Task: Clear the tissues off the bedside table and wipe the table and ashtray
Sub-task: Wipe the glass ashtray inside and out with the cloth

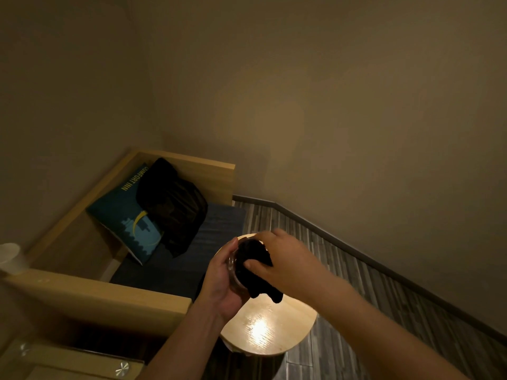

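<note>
1. A glass ashtray (232, 270) is held tilted in the air above the round wooden counter (269, 327), clear of its top.
2. The ashtray is gripped by the left hand (219, 281); its fingers (232, 244) are curled round the glass rim from the left side.
3. A dark cloth (251, 255) is pressed into the ashtray by the right hand (286, 260), which is reached in from the right.
4. The right hand's fingers (255, 266) are clamped on the cloth, with the thumb laid across its front and the rest wrapped over the top.
5. Two loose ends of the cloth are left hanging below the hands, above the counter.
6. A bright patch of reflected light is seen on the near part of the counter top.
7. A wooden bench (96, 292) with a dark blue seat pad (222, 223) is set just beside the counter, on its left.
8. A teal cushion (120, 212) printed with "COMFORT INN" is propped in the far corner of the bench, and a black garment (172, 204) is draped against it.
9. A white paper cup (11, 256) is stood on the bench's near arm at the left edge.
10. Grey plank flooring (356, 305) is seen to the right of the counter.
</note>
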The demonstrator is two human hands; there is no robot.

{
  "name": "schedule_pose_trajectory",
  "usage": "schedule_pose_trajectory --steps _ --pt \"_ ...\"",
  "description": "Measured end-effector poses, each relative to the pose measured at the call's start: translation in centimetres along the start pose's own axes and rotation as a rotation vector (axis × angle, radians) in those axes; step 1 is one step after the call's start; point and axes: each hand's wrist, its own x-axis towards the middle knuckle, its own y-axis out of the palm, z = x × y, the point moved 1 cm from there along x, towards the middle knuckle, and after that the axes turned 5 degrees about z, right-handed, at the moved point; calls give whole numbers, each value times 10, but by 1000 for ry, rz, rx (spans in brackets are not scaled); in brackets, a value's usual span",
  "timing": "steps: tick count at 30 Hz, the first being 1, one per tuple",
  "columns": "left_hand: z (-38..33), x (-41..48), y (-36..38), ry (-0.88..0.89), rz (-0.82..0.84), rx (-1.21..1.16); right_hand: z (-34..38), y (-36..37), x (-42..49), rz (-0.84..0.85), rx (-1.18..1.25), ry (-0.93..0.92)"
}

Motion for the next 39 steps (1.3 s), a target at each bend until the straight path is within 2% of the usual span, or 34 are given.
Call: schedule_pose_trajectory --steps 3,6,10,17,20,24,27,29,31,35,39 --pt "-3 -5 1 -26 38 -18 -9 -19 -1 192 -80 -240" --pt "-3 -8 1 -49 46 -35 -17 -21 2 321 -83 -288" --pt "-1 -6 1 -49 -4 -38 -12 -5 2 188 -110 -248" --pt "6 0 5 -2 -95 -46 8 36 -4 -80 -25 118" --pt "7 3 5 4 -101 -46 12 39 -2 -129 5 170" --pt "1 3 2 11 -38 -3 10 24 -2 -142 -38 76" --pt "-6 -3 8 -30 43 -20 2 9 -6 -131 -173 -129" --pt "-9 -4 9 -43 78 -31 -6 0 -4 -60 -274 -286" --pt "-10 -4 8 -73 111 -50 -15 -7 1 58 -312 -358" --pt "-8 -3 6 -110 111 -62 -19 -6 7 125 -361 -400" --pt "-2 3 0 -81 40 -73 -12 9 6 58 -265 -283"
